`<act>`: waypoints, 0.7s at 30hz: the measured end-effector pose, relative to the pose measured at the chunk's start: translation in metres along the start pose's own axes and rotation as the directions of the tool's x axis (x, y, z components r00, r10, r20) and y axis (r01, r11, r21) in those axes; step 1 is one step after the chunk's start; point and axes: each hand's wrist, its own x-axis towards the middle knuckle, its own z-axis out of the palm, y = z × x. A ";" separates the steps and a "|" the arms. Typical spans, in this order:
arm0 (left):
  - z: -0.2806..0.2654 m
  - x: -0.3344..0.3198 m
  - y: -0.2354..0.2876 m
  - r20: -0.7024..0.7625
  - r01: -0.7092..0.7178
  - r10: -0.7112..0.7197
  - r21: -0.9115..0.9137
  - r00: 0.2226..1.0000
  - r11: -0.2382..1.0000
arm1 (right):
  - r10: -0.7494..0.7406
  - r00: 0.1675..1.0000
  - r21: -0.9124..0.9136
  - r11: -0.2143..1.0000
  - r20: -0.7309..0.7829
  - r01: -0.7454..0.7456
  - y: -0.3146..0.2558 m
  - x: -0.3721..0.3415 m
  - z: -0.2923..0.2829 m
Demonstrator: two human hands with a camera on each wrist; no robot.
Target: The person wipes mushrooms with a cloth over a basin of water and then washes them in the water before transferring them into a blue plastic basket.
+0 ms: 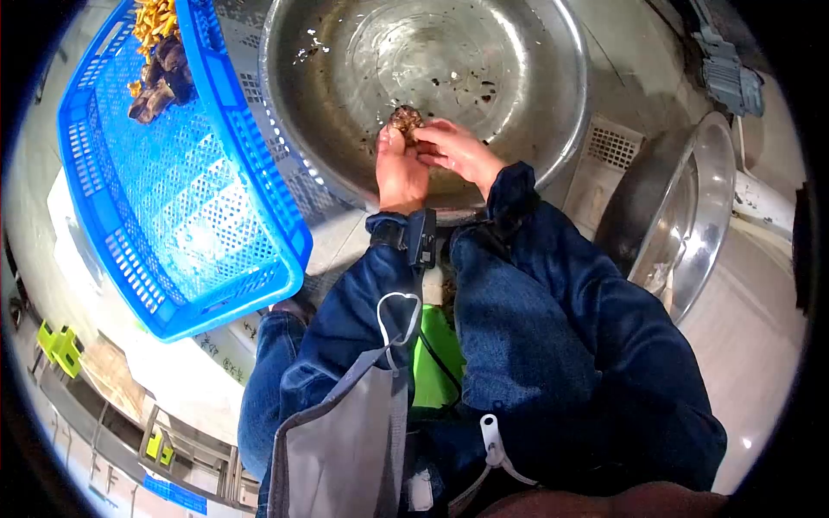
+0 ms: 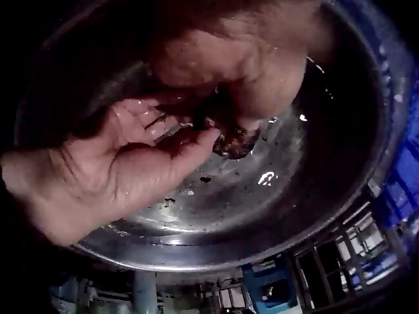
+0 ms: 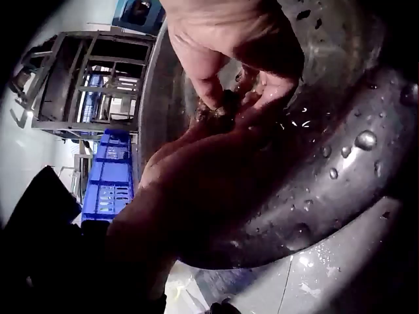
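Observation:
A brown, lumpy, mushroom-like clump [image 1: 405, 119] is held between both hands over the near part of a wide metal basin [image 1: 553, 151]. My left hand [image 1: 401, 177] grips it from the left, thumb along its near side. From the right, my right hand [image 1: 462, 154] pinches at the clump, its fingers bent. In the left wrist view the right thumb presses the clump's edge [image 2: 236, 144], which hangs below the left hand. The right wrist view has the clump [image 3: 216, 118] partly hidden by fingers. Shallow water with dark bits covers the basin's floor.
A blue perforated basket [image 1: 186, 198] on the left carries orange-yellow mushrooms [image 1: 155, 26] and dark brown pieces [image 1: 162, 82] at its far end. A second metal basin [image 1: 721, 198] leans on its side at right. A grey mask [image 1: 341, 440] hangs before the body.

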 end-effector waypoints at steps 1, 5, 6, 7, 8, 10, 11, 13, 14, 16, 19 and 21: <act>-0.005 0.005 -0.005 -0.062 -0.051 0.046 -0.078 0.997 0.996 | 0.040 0.999 0.039 0.998 0.000 -0.040 -0.002 0.001 0.003; 0.011 0.002 0.000 -0.064 -0.066 0.056 -0.166 0.996 0.984 | -0.037 0.996 0.133 0.991 0.078 0.027 0.010 0.018 -0.015; 0.005 0.004 -0.002 -0.070 -0.064 0.055 -0.137 0.996 0.989 | 0.000 0.997 0.163 0.987 0.071 -0.011 0.008 0.017 -0.015; -0.001 0.005 -0.004 -0.076 -0.061 0.053 -0.108 0.996 0.992 | 0.037 0.997 0.193 0.980 0.066 -0.049 0.006 0.015 -0.014; 0.000 0.005 -0.004 -0.083 -0.057 0.051 -0.078 0.995 0.995 | 0.075 0.995 0.224 0.971 0.060 -0.087 0.004 0.013 -0.013; 0.001 0.004 -0.005 -0.070 -0.056 0.046 -0.152 0.996 0.987 | 0.047 0.998 0.153 0.987 0.030 -0.051 0.001 0.009 -0.007; 0.004 0.003 -0.004 -0.064 -0.057 0.045 -0.188 0.997 0.981 | 0.023 0.999 0.131 0.991 0.026 -0.026 0.003 0.010 -0.007; 0.009 0.000 0.000 -0.031 -0.044 0.040 -0.172 0.999 0.984 | -0.025 0.999 0.085 0.996 0.022 0.023 0.005 0.013 -0.008; 0.008 0.000 0.001 -0.014 -0.040 0.038 -0.165 0.999 0.986 | 0.004 1.000 0.120 0.993 0.026 -0.008 0.004 0.013 -0.006; 0.007 0.001 -0.001 -0.030 -0.039 0.035 -0.151 0.999 0.988 | 0.063 0.998 0.191 0.979 0.031 -0.068 0.000 0.011 -0.007; 0.005 0.001 -0.002 -0.007 -0.036 0.035 -0.141 0.999 0.989 | 0.056 0.998 0.135 0.989 0.002 -0.056 0.000 0.013 -0.009; 0.008 0.000 -0.001 -0.027 -0.035 0.030 -0.172 0.999 0.984 | 0.054 0.999 0.133 0.990 -0.008 -0.053 -0.002 0.011 -0.006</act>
